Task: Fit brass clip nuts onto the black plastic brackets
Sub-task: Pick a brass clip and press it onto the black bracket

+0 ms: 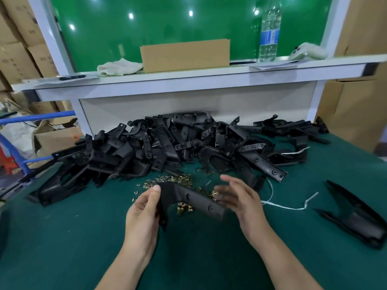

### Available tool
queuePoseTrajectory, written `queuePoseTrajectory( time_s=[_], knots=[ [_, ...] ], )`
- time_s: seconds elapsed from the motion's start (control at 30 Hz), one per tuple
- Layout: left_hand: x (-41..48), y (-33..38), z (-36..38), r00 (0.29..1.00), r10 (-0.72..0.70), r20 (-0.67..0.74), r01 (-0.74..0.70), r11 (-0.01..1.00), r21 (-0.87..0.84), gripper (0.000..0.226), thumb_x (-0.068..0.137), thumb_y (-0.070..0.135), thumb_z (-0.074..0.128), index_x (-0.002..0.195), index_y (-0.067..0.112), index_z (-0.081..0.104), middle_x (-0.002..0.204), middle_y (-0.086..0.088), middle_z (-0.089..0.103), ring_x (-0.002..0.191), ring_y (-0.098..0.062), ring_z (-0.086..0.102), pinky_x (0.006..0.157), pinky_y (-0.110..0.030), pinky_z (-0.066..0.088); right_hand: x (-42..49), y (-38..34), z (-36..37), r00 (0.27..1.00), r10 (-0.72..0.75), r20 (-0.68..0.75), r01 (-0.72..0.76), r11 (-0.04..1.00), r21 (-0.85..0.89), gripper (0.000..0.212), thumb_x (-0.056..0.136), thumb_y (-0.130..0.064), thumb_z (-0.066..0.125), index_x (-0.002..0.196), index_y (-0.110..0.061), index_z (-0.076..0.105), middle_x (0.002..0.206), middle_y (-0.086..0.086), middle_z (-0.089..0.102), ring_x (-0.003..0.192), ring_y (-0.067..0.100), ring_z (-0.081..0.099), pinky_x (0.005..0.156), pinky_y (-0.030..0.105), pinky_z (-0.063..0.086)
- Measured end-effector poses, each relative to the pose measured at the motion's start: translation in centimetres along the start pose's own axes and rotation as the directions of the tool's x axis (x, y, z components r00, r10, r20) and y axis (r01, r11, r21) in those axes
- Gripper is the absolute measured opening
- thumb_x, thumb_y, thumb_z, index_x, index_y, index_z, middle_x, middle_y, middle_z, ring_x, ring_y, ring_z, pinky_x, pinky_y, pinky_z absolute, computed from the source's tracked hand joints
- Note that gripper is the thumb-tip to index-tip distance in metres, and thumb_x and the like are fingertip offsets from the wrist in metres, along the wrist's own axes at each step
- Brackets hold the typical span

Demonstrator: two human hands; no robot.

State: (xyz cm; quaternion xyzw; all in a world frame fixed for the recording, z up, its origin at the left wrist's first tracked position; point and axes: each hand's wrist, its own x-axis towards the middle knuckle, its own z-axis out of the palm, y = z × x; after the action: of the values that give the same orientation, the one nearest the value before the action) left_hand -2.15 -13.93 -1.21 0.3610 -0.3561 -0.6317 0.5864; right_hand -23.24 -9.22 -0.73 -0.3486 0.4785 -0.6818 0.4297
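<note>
— Lettering on the bottle [269, 32]: can it be read?
— No, it is blurred. A curved black plastic bracket [196, 200] is gripped by the left hand [142, 212] over the green mat [62, 237]; the right hand [240, 198] is held open beside it, near scattered brass clip nuts [184, 178].

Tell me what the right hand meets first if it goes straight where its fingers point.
Likely the black bracket held by the left hand; the right hand points leftward at it, though depth is unclear.
</note>
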Motion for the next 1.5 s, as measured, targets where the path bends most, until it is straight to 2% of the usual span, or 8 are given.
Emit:
queuePoseTrajectory(
  time_s=[0.07,0.13,0.27,0.47,0.6,0.77,0.97,1.5],
  knots=[
    [-1.0,-0.3,0.6,0.996,0.079,0.032,-0.084,0.967,0.239,0.021,0.092,0.032,0.069,0.100,0.013,0.074,0.099,-0.004,0.077,0.091,-0.014,0.069,0.086,-0.025,0.055,-0.9,-0.6,-0.8,0.987,0.127,0.100,-0.128,0.992,0.005,0.028,0.106,-0.027,0.049,0.118,-0.019,0.073,0.105,0.012,0.077,0.081,0.024,0.074,0.065,0.028,0.058],
    [-2.2,-0.8,1.8,0.968,0.229,0.107,-0.250,0.814,0.524,0.005,0.092,0.031,0.069,0.094,0.028,0.073,0.088,0.015,0.075,0.080,0.001,0.068,0.069,-0.007,0.049,-1.7,-0.9,-1.1,0.953,0.232,0.193,-0.211,0.969,-0.125,0.030,0.105,-0.039,0.048,0.119,-0.031,0.073,0.110,0.003,0.077,0.084,0.019,0.074,0.065,0.027,0.057],
    [-3.6,-1.9,3.7,0.939,0.261,0.224,-0.344,0.704,0.622,0.009,0.096,0.035,0.063,0.103,0.034,0.068,0.088,0.026,0.072,0.083,0.007,0.067,0.068,-0.006,0.047,-2.8,-1.2,-0.4,0.955,0.190,0.228,-0.094,0.922,-0.375,0.026,0.095,-0.064,0.052,0.115,-0.057,0.067,0.113,-0.028,0.069,0.100,-0.008,0.066,0.083,0.021,0.050],
    [-3.0,-1.6,2.0,0.925,0.186,0.330,-0.360,0.701,0.615,0.034,0.098,0.055,0.038,0.112,0.045,0.068,0.099,0.018,0.074,0.096,0.003,0.067,0.075,-0.009,0.047,-3.2,-0.6,-0.1,0.921,0.213,0.327,-0.116,0.949,-0.293,0.033,0.095,-0.024,0.071,0.123,-0.039,0.061,0.112,0.005,0.071,0.080,0.026,0.074,0.051,0.032,0.054],
    [-1.0,-1.5,-0.3,0.904,0.242,0.351,-0.406,0.239,0.882,0.051,0.093,0.057,0.045,0.136,0.029,0.055,0.115,0.023,0.056,0.119,-0.007,0.051,0.099,-0.027,0.044,-2.4,-0.9,-0.9,0.944,0.208,0.257,-0.179,0.975,-0.130,0.039,0.089,-0.030,0.075,0.124,-0.023,0.059,0.106,0.013,0.074,0.074,0.026,0.071,0.053,0.034,0.056],
    [0.2,-2.8,-0.2,0.895,0.132,0.426,-0.401,-0.181,0.898,0.066,0.093,0.069,0.036,0.151,0.036,0.034,0.144,0.016,0.043,0.133,-0.014,0.038,0.111,-0.034,0.031,-1.4,-0.8,-1.1,0.954,0.251,0.162,-0.252,0.968,-0.015,0.065,0.070,-0.055,0.080,0.115,-0.014,0.059,0.091,0.018,0.074,0.072,0.030,0.071,0.064,0.038,0.060],
    [1.1,-2.6,0.3,0.859,0.133,0.494,-0.466,-0.196,0.863,0.048,0.098,0.058,0.045,0.141,0.038,0.051,0.134,0.017,0.053,0.123,-0.014,0.045,0.103,-0.032,0.035,-1.6,-1.0,-1.1,0.948,0.193,0.252,-0.187,0.981,-0.048,0.031,0.077,-0.051,0.078,0.090,-0.025,0.068,0.084,0.013,0.072,0.067,0.025,0.068,0.057,0.033,0.055],
    [0.0,-2.1,1.0,0.831,0.213,0.514,-0.450,-0.286,0.846,0.031,0.098,0.045,0.052,0.108,0.020,0.068,0.096,0.004,0.063,0.091,-0.020,0.061,0.073,-0.033,0.052,-1.3,-0.7,-1.3,0.966,0.148,0.210,-0.142,0.989,-0.046,0.041,0.079,-0.049,0.075,0.100,-0.016,0.065,0.090,0.019,0.072,0.070,0.026,0.068,0.058,0.032,0.055]
  ],
)
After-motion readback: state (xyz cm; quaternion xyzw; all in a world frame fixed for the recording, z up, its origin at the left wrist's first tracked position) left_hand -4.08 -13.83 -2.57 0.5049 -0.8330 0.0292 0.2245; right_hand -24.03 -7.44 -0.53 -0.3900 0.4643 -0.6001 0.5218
